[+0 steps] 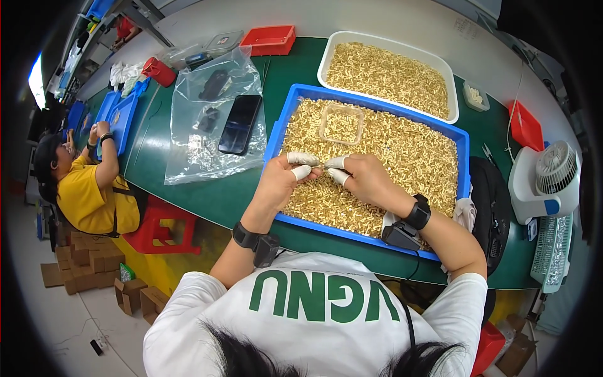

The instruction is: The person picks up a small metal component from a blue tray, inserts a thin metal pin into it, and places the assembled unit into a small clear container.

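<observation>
My left hand and my right hand meet over the near left part of a blue tray. White finger cots cover the thumb and forefinger of each hand. Both hands are closed in a pinch on a small gold-coloured metal piece between the fingertips; its exact kind is too small to tell. Under them the tray is filled with many small gold-coloured metal pieces. A clear square plastic box rests on the pieces just beyond my hands, with more pieces in it.
Behind stands a white tray of similar pieces. A phone lies on a clear plastic bag at left. A white fan, black bag and red bins surround the trays. Further left, a person in yellow works at a blue tray.
</observation>
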A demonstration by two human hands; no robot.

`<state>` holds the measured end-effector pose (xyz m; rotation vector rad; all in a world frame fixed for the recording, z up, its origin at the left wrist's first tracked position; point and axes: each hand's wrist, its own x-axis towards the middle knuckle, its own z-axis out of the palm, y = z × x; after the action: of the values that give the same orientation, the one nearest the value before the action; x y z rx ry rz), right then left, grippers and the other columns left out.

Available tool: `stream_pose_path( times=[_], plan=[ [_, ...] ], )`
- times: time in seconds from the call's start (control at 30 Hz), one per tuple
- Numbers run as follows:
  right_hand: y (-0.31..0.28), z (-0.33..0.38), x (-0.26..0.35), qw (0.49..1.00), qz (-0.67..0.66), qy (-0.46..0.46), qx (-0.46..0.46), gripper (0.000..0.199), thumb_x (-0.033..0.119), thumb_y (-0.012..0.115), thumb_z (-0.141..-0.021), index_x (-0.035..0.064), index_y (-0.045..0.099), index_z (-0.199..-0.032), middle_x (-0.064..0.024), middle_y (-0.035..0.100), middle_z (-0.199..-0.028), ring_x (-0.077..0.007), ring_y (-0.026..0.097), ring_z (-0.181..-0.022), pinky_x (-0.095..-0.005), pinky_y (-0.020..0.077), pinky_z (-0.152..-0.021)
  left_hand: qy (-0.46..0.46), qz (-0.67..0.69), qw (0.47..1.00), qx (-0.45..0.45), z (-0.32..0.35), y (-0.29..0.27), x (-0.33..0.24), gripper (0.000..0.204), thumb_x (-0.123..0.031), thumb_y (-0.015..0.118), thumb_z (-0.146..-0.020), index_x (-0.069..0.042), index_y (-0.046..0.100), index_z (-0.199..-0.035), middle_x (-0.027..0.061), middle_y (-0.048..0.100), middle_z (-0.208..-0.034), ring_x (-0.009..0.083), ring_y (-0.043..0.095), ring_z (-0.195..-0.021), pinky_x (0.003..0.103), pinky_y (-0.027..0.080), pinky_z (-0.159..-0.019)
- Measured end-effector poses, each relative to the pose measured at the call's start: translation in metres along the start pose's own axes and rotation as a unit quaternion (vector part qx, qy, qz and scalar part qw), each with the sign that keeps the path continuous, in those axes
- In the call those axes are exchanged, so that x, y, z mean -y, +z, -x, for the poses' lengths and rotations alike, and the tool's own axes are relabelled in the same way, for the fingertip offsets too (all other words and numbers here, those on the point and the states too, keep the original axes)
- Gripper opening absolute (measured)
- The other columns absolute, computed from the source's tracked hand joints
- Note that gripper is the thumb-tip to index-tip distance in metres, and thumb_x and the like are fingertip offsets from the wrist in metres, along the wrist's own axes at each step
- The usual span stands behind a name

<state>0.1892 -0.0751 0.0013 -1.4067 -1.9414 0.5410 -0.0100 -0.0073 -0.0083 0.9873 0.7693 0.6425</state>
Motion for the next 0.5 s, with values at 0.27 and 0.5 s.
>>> stream_pose_path(
  times=[0.27,0.5],
  plan=[
    [0.0015,0.0004,-0.0016,1.0,0.006,-0.011,-0.004,0.015,0.017,0.062,-0.081,0.0094,0.068,-0.092,-0.0123,0.062,-0.07,-0.0301,0.061,-0.064,-0.0415,0.0483,-0.059,0.022,-0.004,1.0,-0.011,0.0012,0.0022,-0.0002,0.032,0.003,0.058,-0.085,0.004,0.051,-0.115,0.0127,0.061,-0.1,0.0204,0.064,-0.085,0.029,0.053,-0.078],
    [0.0009,0.0002,-0.0002,1.0,0.013,-0.015,-0.007,0.014,0.018,0.062,-0.082,0.0098,0.068,-0.091,-0.0118,0.062,-0.069,-0.0298,0.061,-0.064,-0.0414,0.0484,-0.058,0.027,0.002,0.999,-0.019,0.0018,0.0035,-0.0006,0.03,0.004,0.057,-0.085,0.004,0.051,-0.115,0.012,0.061,-0.101,0.0196,0.063,-0.087,0.029,0.053,-0.078]
  ],
)
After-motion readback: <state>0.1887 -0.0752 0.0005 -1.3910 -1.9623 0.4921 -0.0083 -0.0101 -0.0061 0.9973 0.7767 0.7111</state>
